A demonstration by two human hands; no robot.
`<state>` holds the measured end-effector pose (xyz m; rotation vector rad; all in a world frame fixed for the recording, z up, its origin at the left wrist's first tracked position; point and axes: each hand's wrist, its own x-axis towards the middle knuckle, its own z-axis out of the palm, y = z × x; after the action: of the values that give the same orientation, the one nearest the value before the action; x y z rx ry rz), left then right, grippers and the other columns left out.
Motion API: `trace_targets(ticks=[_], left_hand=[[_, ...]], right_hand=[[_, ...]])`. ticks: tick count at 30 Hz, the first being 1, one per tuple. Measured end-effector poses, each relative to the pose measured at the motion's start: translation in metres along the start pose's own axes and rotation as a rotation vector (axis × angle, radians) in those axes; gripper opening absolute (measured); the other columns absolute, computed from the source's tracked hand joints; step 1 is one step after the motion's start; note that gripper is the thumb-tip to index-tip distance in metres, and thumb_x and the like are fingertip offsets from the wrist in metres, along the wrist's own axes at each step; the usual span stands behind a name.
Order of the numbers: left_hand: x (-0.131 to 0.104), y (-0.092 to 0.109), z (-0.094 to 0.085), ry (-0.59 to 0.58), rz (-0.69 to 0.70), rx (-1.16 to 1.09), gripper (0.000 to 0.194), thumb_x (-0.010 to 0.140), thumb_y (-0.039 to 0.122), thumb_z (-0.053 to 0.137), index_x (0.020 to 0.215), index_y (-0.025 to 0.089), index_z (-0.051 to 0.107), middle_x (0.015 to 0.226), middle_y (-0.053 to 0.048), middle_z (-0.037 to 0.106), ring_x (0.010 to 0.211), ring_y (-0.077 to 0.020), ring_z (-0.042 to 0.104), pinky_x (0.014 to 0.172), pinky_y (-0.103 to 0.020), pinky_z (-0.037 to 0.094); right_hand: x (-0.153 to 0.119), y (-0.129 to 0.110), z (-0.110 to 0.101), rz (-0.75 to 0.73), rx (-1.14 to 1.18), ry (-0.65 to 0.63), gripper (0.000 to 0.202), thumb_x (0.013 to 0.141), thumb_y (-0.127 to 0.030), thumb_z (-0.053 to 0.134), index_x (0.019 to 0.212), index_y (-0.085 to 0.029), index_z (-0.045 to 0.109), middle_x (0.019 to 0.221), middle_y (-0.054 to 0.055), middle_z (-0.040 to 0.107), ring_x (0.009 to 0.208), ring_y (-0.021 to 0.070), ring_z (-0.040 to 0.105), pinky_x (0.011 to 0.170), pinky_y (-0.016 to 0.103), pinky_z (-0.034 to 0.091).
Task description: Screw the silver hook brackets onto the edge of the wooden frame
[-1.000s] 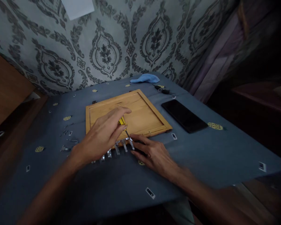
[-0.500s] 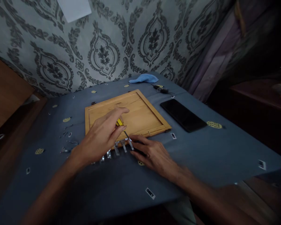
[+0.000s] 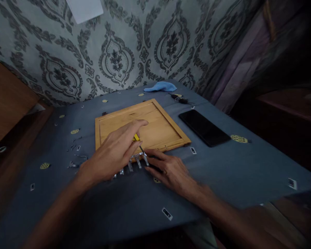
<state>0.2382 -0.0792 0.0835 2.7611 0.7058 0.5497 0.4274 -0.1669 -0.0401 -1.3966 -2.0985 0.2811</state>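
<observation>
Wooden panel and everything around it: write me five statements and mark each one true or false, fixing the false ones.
1. The left hand holds a yellow-handled screwdriver. True.
2. The right hand rests on the blue cloth. False: it is by the rightmost metal strip, at the near edge of the wooden panel.
3. The blue cloth lies beyond the wooden panel, toward the patterned wall. True.
4. The black smartphone lies on top of the wooden panel. False: it lies on the tablecloth, to the panel's right.
5. Small screw-like pieces lie to the left of the panel. True.
</observation>
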Motion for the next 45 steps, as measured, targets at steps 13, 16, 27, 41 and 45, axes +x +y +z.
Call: trace_targets(ticks=[13, 16, 27, 41, 45], left_hand=[[-0.001, 0.002, 0.001, -0.003, -0.017, -0.008, 0.043, 0.101, 0.013, 0.052, 0.143, 0.017, 0.041, 0.114, -0.006, 0.066, 0.108, -0.0202, 0.068, 0.094, -0.032, 0.055], [0.001, 0.003, 0.0, -0.001, -0.053, 0.03, 0.045, 0.102, 0.018, 0.055, 0.144, 0.015, 0.04, 0.126, -0.011, 0.065, 0.12, -0.0246, 0.066, 0.1, -0.037, 0.055], [0.0, 0.0, -0.001, 0.141, -0.028, 0.058, 0.05, 0.096, 0.012, 0.059, 0.143, 0.016, 0.042, 0.108, -0.005, 0.068, 0.096, -0.0194, 0.069, 0.084, -0.029, 0.057], [-0.002, 0.0, 0.0, 0.123, -0.035, 0.037, 0.049, 0.097, 0.018, 0.058, 0.143, 0.019, 0.042, 0.112, -0.005, 0.068, 0.097, -0.0208, 0.068, 0.084, -0.031, 0.056], [-0.001, 0.0, 0.001, 0.115, -0.04, 0.022, 0.047, 0.098, 0.019, 0.056, 0.143, 0.02, 0.042, 0.113, -0.006, 0.068, 0.1, -0.0215, 0.068, 0.087, -0.033, 0.056]], right_hand=[[0.0, 0.001, 0.001, -0.009, -0.004, -0.005, 0.026, 0.102, -0.025, 0.057, 0.119, -0.019, 0.075, 0.133, 0.012, 0.07, 0.102, 0.0269, 0.076, 0.079, 0.039, 0.065], [-0.001, 0.002, 0.002, -0.006, -0.003, 0.006, 0.027, 0.101, -0.026, 0.058, 0.12, -0.02, 0.075, 0.135, 0.011, 0.07, 0.101, 0.0264, 0.077, 0.081, 0.038, 0.064], [0.0, 0.003, 0.003, -0.013, 0.009, 0.017, 0.024, 0.1, -0.024, 0.059, 0.119, -0.019, 0.075, 0.135, 0.011, 0.07, 0.103, 0.0273, 0.076, 0.082, 0.039, 0.065], [0.0, 0.003, 0.003, -0.027, 0.008, 0.03, 0.025, 0.099, -0.023, 0.062, 0.12, -0.02, 0.075, 0.134, 0.012, 0.071, 0.102, 0.027, 0.077, 0.08, 0.038, 0.065], [0.0, 0.004, 0.003, -0.014, 0.015, 0.022, 0.028, 0.1, -0.023, 0.06, 0.123, -0.022, 0.075, 0.134, 0.011, 0.071, 0.102, 0.0267, 0.077, 0.081, 0.038, 0.065]])
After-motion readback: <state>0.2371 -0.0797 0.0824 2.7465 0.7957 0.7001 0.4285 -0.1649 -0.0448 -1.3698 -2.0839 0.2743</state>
